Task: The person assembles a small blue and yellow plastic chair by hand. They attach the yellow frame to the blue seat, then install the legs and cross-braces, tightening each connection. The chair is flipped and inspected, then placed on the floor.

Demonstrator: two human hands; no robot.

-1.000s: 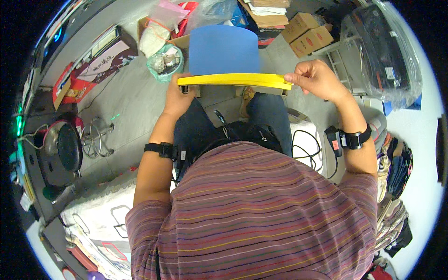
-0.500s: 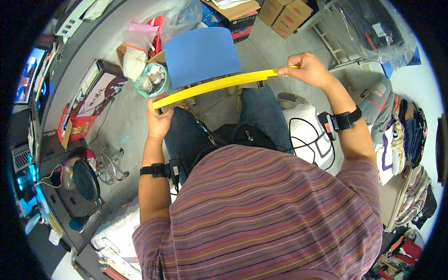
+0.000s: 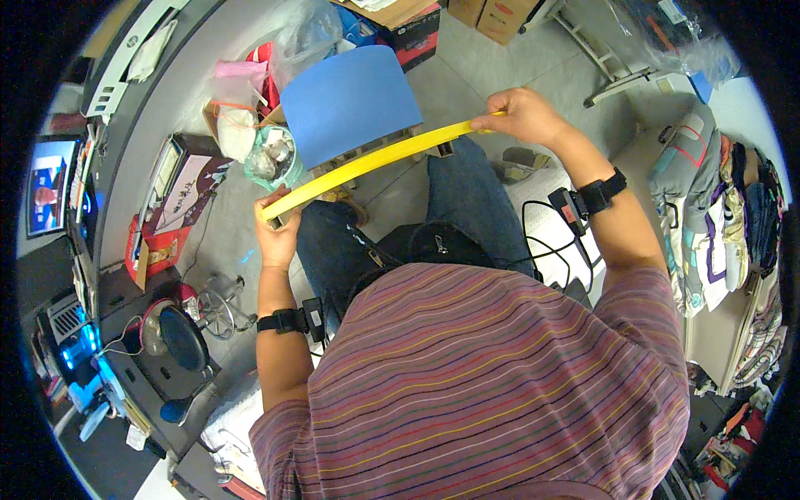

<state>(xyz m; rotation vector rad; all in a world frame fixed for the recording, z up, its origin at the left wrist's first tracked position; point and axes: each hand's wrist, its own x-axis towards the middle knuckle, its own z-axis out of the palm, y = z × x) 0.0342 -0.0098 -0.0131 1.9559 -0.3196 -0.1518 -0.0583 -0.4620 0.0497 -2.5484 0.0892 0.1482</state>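
A long yellow strip (image 3: 367, 167) stretches between my hands, over the gap between my knees and the blue panel. It looks bowed in this view, and what kind of thing it is I cannot make out. My left hand (image 3: 277, 240) is closed round its left end, where a dark opening shows. At the strip's right end, which sits farther away, my right hand (image 3: 527, 118) pinches it between thumb and fingers. Just beyond the strip is the blue panel (image 3: 354, 100) with rounded corners, like part of a chair. Each forearm wears a black strap with a small device.
Left of the blue panel stands a green-lined bin (image 3: 272, 158) filled with rubbish. Cardboard boxes (image 3: 498, 18) are at the far side. Folded clothes (image 3: 746, 208) are stacked on the right. A desk with a lit screen (image 3: 52, 187) and a black pan (image 3: 183, 337) are on the left.
The view has turned slightly. The strip slopes more steeply, its left end nearer me. A stepped thin part at its right end no longer shows. Both hands keep their grip.
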